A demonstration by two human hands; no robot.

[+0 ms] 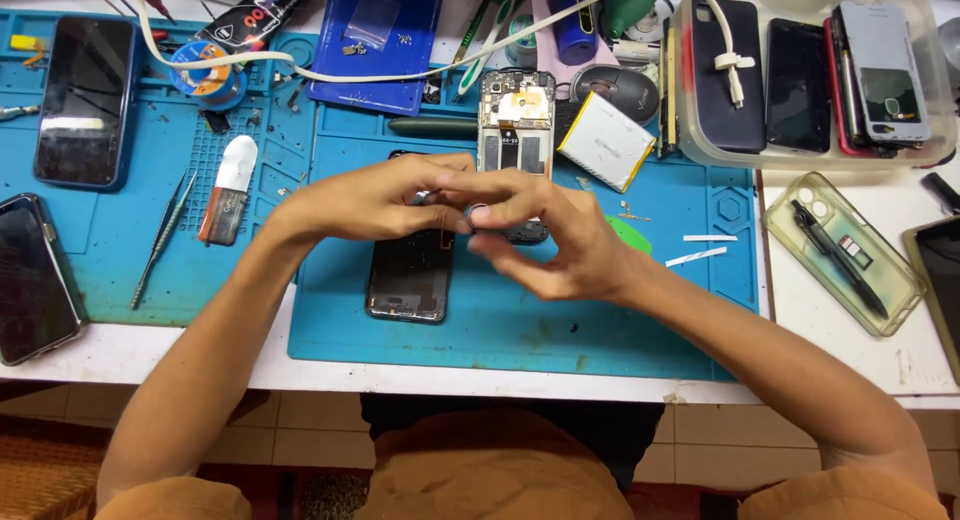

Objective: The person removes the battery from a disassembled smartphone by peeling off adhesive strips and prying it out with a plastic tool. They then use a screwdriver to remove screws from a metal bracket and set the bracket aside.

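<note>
My left hand [375, 198] and my right hand [545, 235] meet fingertip to fingertip over the blue work mat [520, 325]. Between the pinched fingers sits a tiny part [470, 218], too small to identify. Under my left hand lies a black phone screen [408, 280], face up. Just beyond my fingers stands an opened phone body [515, 125] with its boards exposed. A small dark piece [527, 233] pokes out beneath my right fingers.
A white battery [606, 140] lies right of the opened phone. Tweezers [162, 238] and a white-capped tool [228, 188] rest on the left mat. Phones lie at the left [85, 100]. A clear tub [930, 145] holds several phones; a clear case [800, 210] holds a pen.
</note>
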